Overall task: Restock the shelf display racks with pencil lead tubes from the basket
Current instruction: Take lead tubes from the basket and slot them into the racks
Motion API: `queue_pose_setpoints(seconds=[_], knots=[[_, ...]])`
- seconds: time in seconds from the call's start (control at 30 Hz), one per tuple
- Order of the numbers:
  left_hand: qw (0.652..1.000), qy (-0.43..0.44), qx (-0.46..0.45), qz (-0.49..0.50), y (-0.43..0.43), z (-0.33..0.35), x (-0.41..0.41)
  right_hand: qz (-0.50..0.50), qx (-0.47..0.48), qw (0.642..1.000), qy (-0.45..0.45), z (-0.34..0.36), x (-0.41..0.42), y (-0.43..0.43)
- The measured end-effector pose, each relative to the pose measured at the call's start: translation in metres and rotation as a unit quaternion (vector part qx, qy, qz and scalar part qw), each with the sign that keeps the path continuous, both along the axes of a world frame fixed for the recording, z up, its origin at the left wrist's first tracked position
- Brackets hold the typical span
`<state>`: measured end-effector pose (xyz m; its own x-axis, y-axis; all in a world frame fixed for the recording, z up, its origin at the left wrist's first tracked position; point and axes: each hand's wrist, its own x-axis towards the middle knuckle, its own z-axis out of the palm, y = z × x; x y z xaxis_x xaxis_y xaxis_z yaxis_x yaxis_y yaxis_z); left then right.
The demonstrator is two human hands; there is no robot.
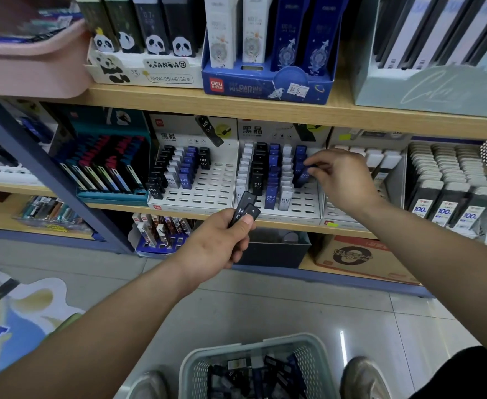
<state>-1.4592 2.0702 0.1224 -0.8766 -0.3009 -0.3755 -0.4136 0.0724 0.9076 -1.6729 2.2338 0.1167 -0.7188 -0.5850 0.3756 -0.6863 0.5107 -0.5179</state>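
My left hand (222, 240) grips two black pencil lead tubes (246, 207) in front of the middle shelf. My right hand (340, 175) pinches a blue lead tube (304, 175) at the right column of the right white display rack (305, 210), which holds rows of white, black and blue tubes. A second white rack (207, 191) to its left is partly filled on its left side. The pale green basket (196, 361) sits on the floor at the bottom, with several dark and blue tubes inside.
The wooden shelf (265, 110) above carries panda and blue Deli display boxes. A pink tub (29, 64) sits upper left. Teal pen display (112, 168) left, white refill boxes (449, 180) right. Cardboard box (354, 254) and dark bin (274, 249) below. My shoes flank the basket.
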Motion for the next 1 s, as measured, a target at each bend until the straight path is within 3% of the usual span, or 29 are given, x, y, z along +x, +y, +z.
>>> queue_pose_setpoints(seconds=[0.1,0.27,0.43,0.57,0.67,0.83,1.0], knots=[[1.000,0.001,-0.005,-0.002,0.000,0.000,0.001,0.009,0.044,0.998,0.043,-0.003,-0.002,-0.004],[1.000,0.005,-0.001,0.003,-0.003,0.002,0.005,0.005,0.086,0.996,-0.002,-0.010,-0.003,-0.004],[1.000,0.018,-0.008,0.005,-0.006,0.005,0.007,0.017,0.010,0.999,-0.032,0.022,0.030,-0.012],[0.999,0.036,-0.010,0.008,-0.005,0.008,0.008,0.171,-0.005,0.952,-0.254,0.042,0.080,-0.027],[0.999,0.051,0.001,0.012,-0.004,0.011,0.010,0.192,-0.032,0.929,-0.313,0.037,0.093,-0.035],[0.998,0.055,0.008,0.027,-0.010,0.014,0.016,0.162,-0.096,0.913,-0.362,0.039,0.098,-0.042],[0.996,0.030,-0.010,0.087,-0.031,0.018,0.030,0.103,-0.167,0.922,-0.333,0.048,0.099,-0.052]])
